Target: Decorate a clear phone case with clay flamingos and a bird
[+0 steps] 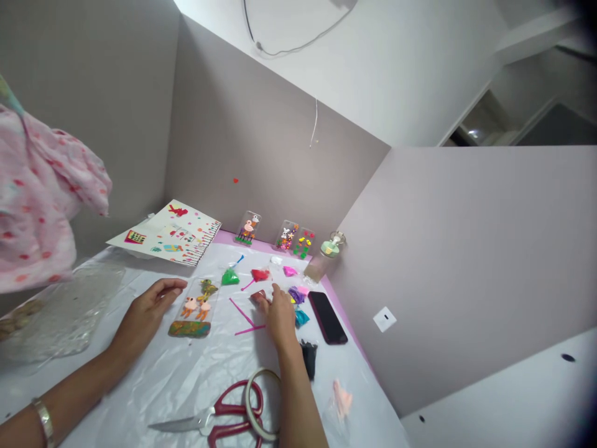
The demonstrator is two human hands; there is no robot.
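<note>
My left hand [152,305] lies open on the plastic-covered table [140,379], holding nothing, next to a clear phone case [192,309] decorated with clay figures. My right hand [278,314] pinches a small red clay lump [258,297]. Thin pink clay strips [242,318] lie just left of that hand. Small bags of modelling clay surround it: green [230,277], red [260,274], magenta [290,271], purple [296,295] and teal [301,318]. Red-handled scissors [224,414] and a tape roll [261,403] lie near my right forearm.
A black smartphone [328,317] lies to the right. Several decorated phone cases [248,228] lean against the grey wall [242,143], beside a small jar [331,246]. A drawn-on paper sheet [168,233] stands at back left, and pink cloth [37,193] hangs at far left.
</note>
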